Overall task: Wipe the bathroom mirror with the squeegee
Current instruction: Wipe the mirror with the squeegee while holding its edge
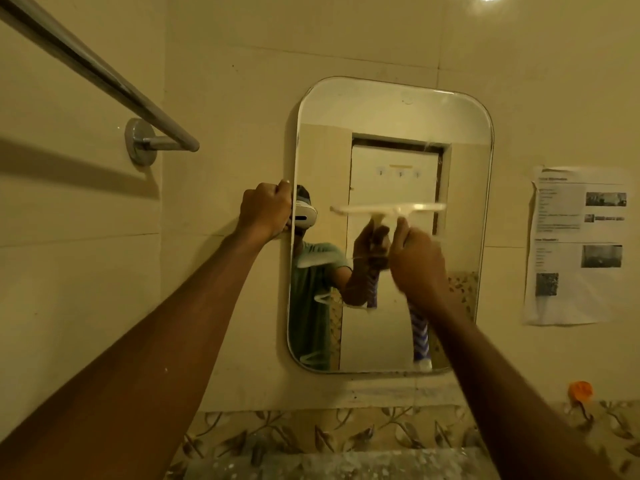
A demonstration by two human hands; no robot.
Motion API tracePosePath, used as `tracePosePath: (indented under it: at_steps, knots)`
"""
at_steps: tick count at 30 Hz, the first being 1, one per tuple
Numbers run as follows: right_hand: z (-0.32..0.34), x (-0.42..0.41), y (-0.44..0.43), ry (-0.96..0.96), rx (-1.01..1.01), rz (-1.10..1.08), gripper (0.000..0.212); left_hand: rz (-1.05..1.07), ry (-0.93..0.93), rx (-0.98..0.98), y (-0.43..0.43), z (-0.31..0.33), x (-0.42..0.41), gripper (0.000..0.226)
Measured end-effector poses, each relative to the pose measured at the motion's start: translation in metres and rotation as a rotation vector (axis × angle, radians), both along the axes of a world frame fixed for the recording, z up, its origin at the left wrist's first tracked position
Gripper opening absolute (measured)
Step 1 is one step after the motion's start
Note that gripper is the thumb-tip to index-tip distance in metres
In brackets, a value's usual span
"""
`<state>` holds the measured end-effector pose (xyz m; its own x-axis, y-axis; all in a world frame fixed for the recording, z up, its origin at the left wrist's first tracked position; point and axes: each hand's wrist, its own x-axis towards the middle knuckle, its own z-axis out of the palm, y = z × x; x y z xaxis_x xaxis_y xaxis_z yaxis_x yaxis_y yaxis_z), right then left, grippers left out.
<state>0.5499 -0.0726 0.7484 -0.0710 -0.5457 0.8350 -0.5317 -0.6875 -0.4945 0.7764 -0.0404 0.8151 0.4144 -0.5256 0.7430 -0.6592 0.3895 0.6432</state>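
Note:
A tall mirror (391, 109) with rounded corners hangs on the tiled wall. My left hand (265, 211) grips its left edge at mid height. My right hand (417, 261) is closed around the handle of a pale squeegee (388, 209), whose blade lies level against the glass near the mirror's middle. The squeegee is blurred. A blue and white striped handle end (420, 336) shows below my right wrist. Streaks of water mark the lower glass, and my reflection shows in the mirror's left part.
A metal towel rail (104, 81) juts from the left wall at upper left, ending near the mirror. A printed paper sheet (578, 244) is stuck to the wall on the right. An orange hook (580, 391) sits lower right, above a leaf-patterned tile band (311, 434).

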Motion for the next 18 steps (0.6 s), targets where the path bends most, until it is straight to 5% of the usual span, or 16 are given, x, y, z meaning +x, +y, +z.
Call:
tracePosePath:
  at_steps: [5,13,18]
  knots:
    - [-0.107,-0.010,0.017,0.007,0.060,-0.047,0.048,0.104,-0.049,-0.028,-0.003,-0.017,-0.005,0.046]
    - [0.045,-0.073,-0.015,-0.056,0.004,-0.002,0.050,0.279,-0.104,-0.123,-0.015,-0.036,-0.011,0.044]
    - [-0.059,-0.064,-0.020,-0.108,0.086,-0.098,0.049,0.295,-0.092,-0.137,-0.016,-0.038,-0.013,0.043]
